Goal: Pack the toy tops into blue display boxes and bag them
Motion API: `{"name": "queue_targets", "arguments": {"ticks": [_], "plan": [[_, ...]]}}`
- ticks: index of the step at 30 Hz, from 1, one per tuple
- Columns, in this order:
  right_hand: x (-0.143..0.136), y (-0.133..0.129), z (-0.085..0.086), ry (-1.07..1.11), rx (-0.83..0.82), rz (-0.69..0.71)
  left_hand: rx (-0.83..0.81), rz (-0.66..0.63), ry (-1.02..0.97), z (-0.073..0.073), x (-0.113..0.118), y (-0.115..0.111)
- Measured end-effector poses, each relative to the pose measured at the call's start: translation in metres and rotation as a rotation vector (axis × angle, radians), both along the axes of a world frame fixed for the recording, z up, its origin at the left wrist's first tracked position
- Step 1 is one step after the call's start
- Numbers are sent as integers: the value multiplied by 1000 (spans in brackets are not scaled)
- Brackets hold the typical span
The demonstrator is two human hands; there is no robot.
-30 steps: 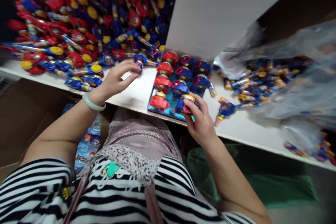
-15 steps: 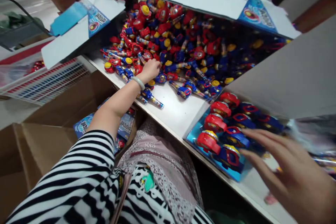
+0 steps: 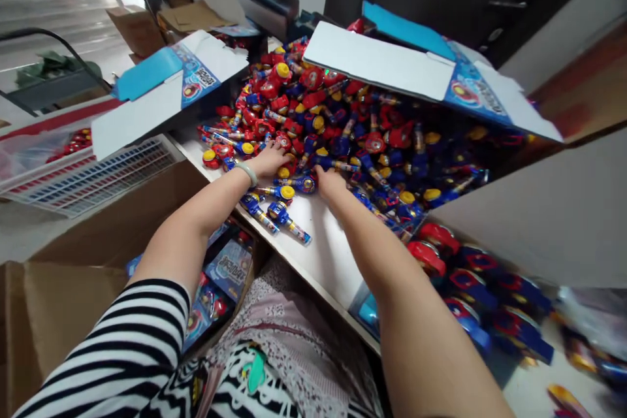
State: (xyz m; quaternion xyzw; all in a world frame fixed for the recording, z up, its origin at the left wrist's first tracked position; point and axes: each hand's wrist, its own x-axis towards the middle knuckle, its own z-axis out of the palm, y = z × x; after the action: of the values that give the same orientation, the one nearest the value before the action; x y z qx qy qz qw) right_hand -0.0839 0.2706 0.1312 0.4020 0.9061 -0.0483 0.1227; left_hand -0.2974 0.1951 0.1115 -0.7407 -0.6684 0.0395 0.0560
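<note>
A large heap of red and blue toys point(image 3: 313, 117) with yellow caps and clear tubes lies across the white table point(image 3: 323, 241). My left hand point(image 3: 269, 160), with a pale bracelet at the wrist, rests on the heap's near edge with its fingers spread. Just to its right, my right hand point(image 3: 328, 181) touches the heap beside a blue toy point(image 3: 304, 184); its fingers are mostly hidden, so its grip is unclear. Between my arms, two blue toys with tubes point(image 3: 289, 222) lie near the table edge.
Rows of red and blue toys point(image 3: 470, 281) stand in a blue tray point(image 3: 368, 313), partly behind my right arm. Open printed box flaps point(image 3: 382, 62) surround the heap. At the left are a white basket point(image 3: 122, 170) and a cardboard box point(image 3: 83, 300) holding packaged toys point(image 3: 228, 268).
My right hand has moved from beside the tray at the right to the heap, near my left hand. The left hand's fingers have spread. The camera view has shifted.
</note>
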Motion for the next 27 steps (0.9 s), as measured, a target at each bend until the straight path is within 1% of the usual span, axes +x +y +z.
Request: {"name": "queue_targets", "arguments": {"ticks": [2, 3, 5, 7, 9, 10, 11, 12, 13, 14, 16, 17, 18, 19, 20, 21, 22, 23, 25, 26, 27], "plan": [[3, 5, -5, 42, -2, 7, 15, -4, -65, 3, -5, 1], [6, 8, -5, 62, -8, 20, 37, 15, -129, 6, -7, 0], [10, 14, -1, 107, -25, 49, 149, 102, -339, 11, -9, -4], [12, 20, 9, 173, -31, 65, 329, 202, -670, 16, -3, -10], [18, 23, 27, 255, -23, 59, 490, 249, -1088, 23, 11, -19], [27, 23, 38, 314, -13, 49, 526, 243, -1300, 27, 22, -24], [41, 20, 52, 401, -1, 42, 522, 222, -1497, 31, 34, -30], [61, 14, 66, 511, 12, 39, 479, 197, -1669, 36, 48, -38], [89, 5, 81, 655, 31, 41, 405, 165, -1808, 41, 62, -46], [122, -9, 97, 820, 51, 58, 310, 127, -1916, 46, 77, -55], [200, -50, 123, 1038, 80, 73, 90, 68, -2049, 52, 107, -74], [240, -77, 132, 1117, 114, 69, -10, 60, -2070, 54, 121, -82], [278, -105, 135, 1179, 176, 58, -87, 65, -2054, 54, 136, -90], [312, -133, 132, 1216, 279, -1, -132, 79, -2011, 52, 151, -96], [342, -159, 123, 1212, 352, -69, -138, 97, -1953, 51, 166, -100], [367, -180, 106, 1190, 398, -154, -108, 108, -1891, 49, 182, -103], [386, -196, 85, 1160, 416, -227, -45, 103, -1840, 48, 198, -104], [400, -207, 61, 1146, 423, -276, 34, 83, -1810, 47, 213, -104], [413, -215, 12, 1172, 434, -343, 173, 1, -1792, 49, 239, -100], [414, -213, -8, 1199, 456, -357, 218, -55, -1785, 51, 251, -97], [412, -210, -24, 1225, 479, -366, 242, -117, -1776, 53, 260, -95]]}}
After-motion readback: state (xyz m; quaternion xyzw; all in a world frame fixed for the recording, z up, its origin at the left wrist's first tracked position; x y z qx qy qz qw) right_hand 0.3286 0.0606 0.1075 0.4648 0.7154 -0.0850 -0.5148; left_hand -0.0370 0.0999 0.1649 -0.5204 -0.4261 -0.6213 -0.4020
